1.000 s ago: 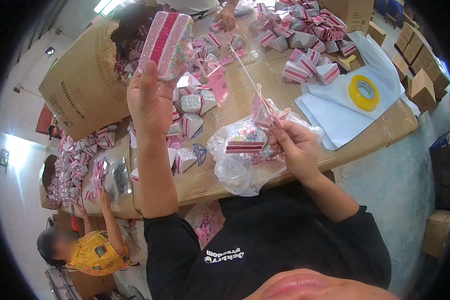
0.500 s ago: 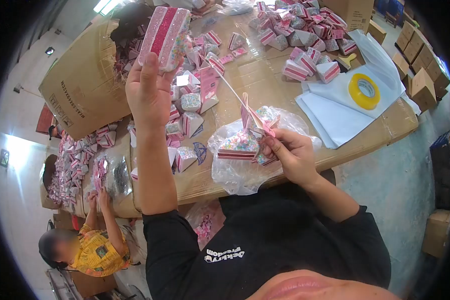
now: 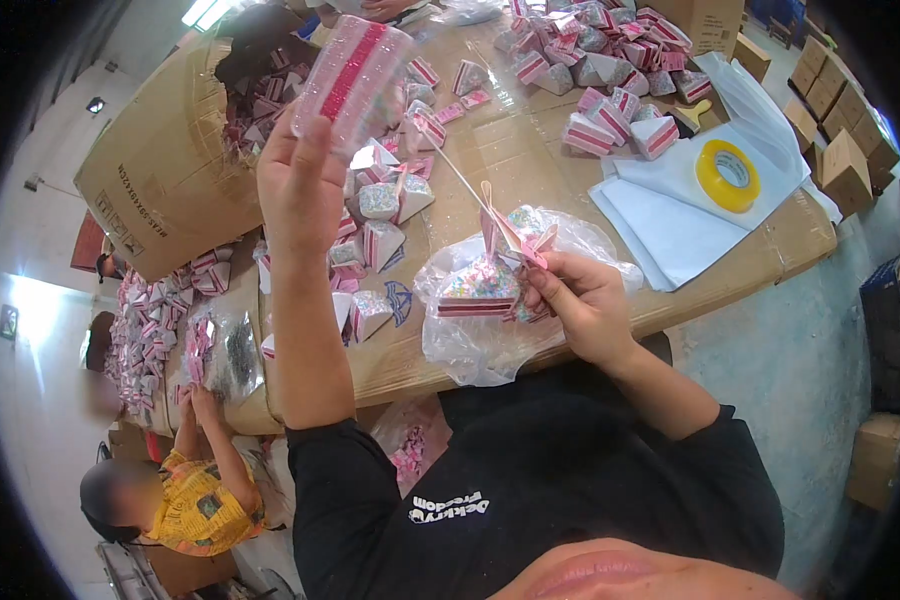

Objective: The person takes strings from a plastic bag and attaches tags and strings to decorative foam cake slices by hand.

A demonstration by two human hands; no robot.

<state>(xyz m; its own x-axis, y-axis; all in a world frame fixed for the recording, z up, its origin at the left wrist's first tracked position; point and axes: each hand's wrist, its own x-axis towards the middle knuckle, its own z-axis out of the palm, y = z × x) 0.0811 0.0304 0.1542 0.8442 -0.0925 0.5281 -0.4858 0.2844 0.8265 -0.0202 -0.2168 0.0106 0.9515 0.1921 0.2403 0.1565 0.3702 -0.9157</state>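
My left hand [image 3: 305, 195] is raised above the table and grips a pink glittery toy cake slice [image 3: 355, 80] with a dark pink middle band. My right hand [image 3: 585, 305] pinches a pink paper tag [image 3: 535, 248] between thumb and fingers. A thin white cord [image 3: 462, 178] slants up and left from beside that tag toward the piled slices. Just left of my right fingers is another cake slice [image 3: 478, 290], with pastel sprinkles and brown and pink layers. Under it lies a crumpled clear plastic bag [image 3: 455, 355].
Several cake slices [image 3: 610, 125] are heaped at the back right, more beside my left forearm. A cardboard box [image 3: 165, 150] holding slices leans at left. White sheets [image 3: 635, 215] carry a yellow tape roll [image 3: 727, 176]. A co-worker in a yellow shirt [image 3: 200, 505] handles pieces at lower left.
The cake slice in my left hand has tilted and shifted slightly right and down. My right hand has barely moved and keeps its pinch on the tag.
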